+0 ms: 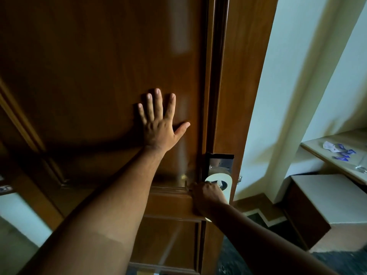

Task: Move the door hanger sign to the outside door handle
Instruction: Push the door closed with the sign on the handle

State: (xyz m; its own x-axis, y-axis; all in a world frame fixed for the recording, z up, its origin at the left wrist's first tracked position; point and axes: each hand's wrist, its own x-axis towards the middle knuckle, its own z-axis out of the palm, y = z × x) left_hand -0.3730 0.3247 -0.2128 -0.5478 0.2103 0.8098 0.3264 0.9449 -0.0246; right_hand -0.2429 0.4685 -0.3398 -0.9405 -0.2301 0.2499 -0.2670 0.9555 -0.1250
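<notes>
A white door hanger sign (225,178) hangs by its round hole on the metal lever handle (219,183) of the brown wooden door (89,66), below a steel lock plate (220,162). My right hand (206,195) is closed around the handle in front of the sign and hides the sign's lower part. My left hand (160,120) lies flat on the door panel, fingers spread, up and to the left of the handle.
The door frame (248,76) stands right of the lock. Beyond it are a pale wall (288,86), a stone shelf (337,147) with small blue packets (342,153), and a white-topped box (325,199) on a dark floor.
</notes>
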